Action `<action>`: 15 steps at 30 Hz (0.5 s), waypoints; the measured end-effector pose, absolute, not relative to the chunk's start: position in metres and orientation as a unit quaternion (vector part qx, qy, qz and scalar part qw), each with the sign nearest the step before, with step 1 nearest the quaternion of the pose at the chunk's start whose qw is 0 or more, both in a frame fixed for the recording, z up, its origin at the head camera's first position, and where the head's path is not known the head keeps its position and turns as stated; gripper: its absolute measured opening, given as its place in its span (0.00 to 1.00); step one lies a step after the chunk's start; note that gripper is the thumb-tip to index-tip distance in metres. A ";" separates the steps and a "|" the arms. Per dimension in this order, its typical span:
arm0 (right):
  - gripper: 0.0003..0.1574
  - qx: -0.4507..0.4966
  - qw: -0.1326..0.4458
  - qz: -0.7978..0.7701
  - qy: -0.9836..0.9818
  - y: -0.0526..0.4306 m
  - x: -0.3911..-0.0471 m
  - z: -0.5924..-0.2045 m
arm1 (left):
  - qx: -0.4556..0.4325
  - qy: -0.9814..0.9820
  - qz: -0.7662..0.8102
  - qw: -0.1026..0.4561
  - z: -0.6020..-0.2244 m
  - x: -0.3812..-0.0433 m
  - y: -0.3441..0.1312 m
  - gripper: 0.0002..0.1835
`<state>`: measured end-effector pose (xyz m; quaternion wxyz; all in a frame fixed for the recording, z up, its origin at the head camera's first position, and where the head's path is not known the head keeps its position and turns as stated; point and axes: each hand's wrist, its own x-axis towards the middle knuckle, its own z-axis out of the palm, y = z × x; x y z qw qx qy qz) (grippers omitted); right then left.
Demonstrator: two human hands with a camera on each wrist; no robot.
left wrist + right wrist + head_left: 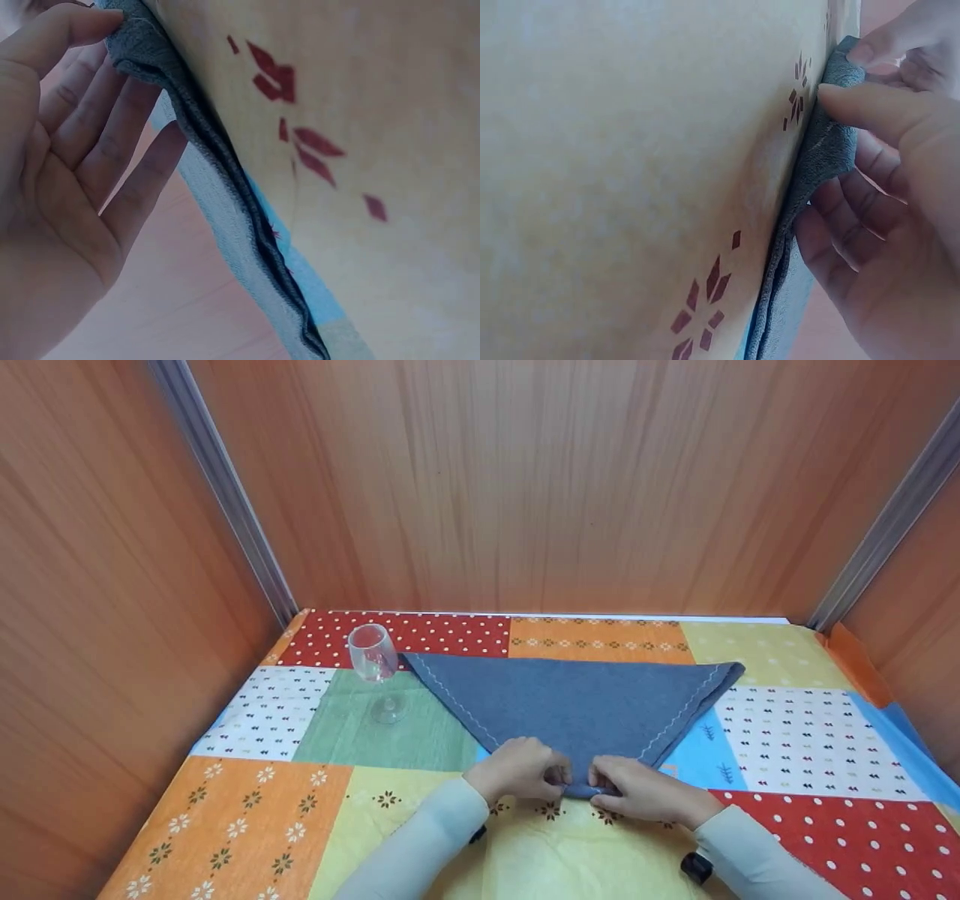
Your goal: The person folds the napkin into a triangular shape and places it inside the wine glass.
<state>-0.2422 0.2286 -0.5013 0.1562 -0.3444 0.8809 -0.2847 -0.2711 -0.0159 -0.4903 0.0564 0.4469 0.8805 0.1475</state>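
A grey-blue cloth napkin (570, 697), folded into a triangle with pale stitching along its sides, lies on the table with its long edge at the back. Its near tip is turned over into a small fold. My left hand (521, 771) pinches the left end of that fold between thumb and fingers. At the right end, my right hand (641, 789) pinches it the same way, a short gap from the left. Both wrist views show the thumbs on the rolled napkin edge (139, 41) with fingers behind it. Layers show along the napkin's side (780, 255).
An upright, clear stemmed glass (373, 656) stands left of the napkin, close to its back left corner. A patchwork-print tablecloth (255, 825) covers the table. Wood-grain panels (525, 487) rise behind it and on both sides.
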 end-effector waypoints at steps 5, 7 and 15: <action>0.07 -0.348 0.173 -0.290 0.875 0.229 -0.247 -0.502 | 0.417 0.884 0.189 0.093 -0.492 -0.274 -0.017 0.05; 0.07 -0.348 0.180 -0.298 0.870 0.229 -0.248 -0.502 | 0.405 0.887 0.196 0.099 -0.493 -0.274 -0.016 0.05; 0.08 -0.320 0.210 -0.315 0.868 0.229 -0.253 -0.502 | 0.366 0.904 0.194 0.108 -0.494 -0.276 -0.012 0.04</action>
